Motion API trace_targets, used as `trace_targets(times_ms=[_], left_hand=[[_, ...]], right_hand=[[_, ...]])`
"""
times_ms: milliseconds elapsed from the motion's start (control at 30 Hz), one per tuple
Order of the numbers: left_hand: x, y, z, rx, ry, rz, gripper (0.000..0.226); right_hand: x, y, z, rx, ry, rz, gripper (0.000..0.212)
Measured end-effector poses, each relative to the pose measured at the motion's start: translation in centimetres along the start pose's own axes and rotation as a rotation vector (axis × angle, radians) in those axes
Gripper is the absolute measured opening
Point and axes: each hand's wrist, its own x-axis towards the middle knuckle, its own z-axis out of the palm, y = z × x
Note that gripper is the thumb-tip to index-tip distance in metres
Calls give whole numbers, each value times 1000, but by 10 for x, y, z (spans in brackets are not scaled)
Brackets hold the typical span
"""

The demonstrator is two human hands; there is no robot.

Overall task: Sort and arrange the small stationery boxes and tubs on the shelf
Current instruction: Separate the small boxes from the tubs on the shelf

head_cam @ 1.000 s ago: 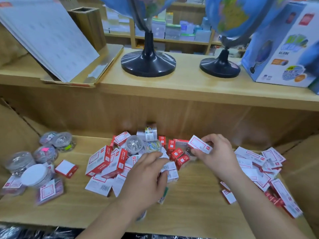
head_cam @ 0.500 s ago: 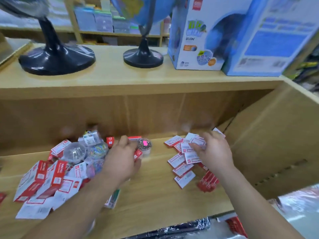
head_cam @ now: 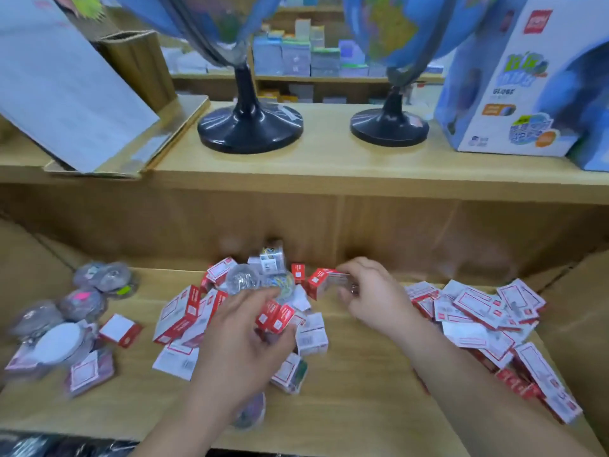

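Right hand coming back from the right pile, pinching a red box far-centre on the shelf, left hand gripping small boxes over the middle heap

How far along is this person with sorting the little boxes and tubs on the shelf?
Roughly midway. Looks done: round tubs grouped at the left, flat boxes heaped at the right, though loosely. In hand: the left hand holds small red boxes, the right hand pinches a red-and-white box. Left: the mixed pile in the middle, unsorted.
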Motion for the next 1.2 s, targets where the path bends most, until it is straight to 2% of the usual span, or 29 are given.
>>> trace_targets(times_ms=[167, 300, 367, 433, 500, 600, 700, 767, 867, 933, 1067, 1200], left_hand=[[-14, -17, -22, -182, 156, -158, 42], [-14, -23, -21, -239, 160, -173, 43], [-14, -25, -19, -218, 152, -150, 44], [-13, -24, -19, -215, 166, -166, 44], [-11, -26, -18, -215, 172, -190, 46], [-9, -28, -19, -240, 150, -201, 47], [-8, -30, -20, -269, 148, -204, 47], [-6, -30, -20, -282, 142, -210, 47], [-4, -24, -16, -326, 102, -222, 46], [-4, -20, -12, -343, 77, -218, 46], [-10, -16, -12, -365, 25, -192, 43], [-12, -28, -24, -350, 118, -150, 38]], right_hand=[[18, -16, 28, -186, -73, 2, 48], [25, -16, 37, -229, -105, -2, 58], [27, -17, 36, -235, -124, 15, 53], [28, -19, 32, -305, -131, 36, 40], [29, -20, 29, -391, -103, 56, 27], [28, -21, 25, -388, -1, 63, 20], [20, -26, 11, -200, 183, 30, 17], [11, -34, -1, -24, 245, 22, 16], [-4, -51, -17, 381, 183, 114, 13], [-15, -59, -25, 556, 166, 196, 15], [-33, -77, -31, 742, 201, 258, 13], [-30, -123, -28, 817, 220, 128, 13]])
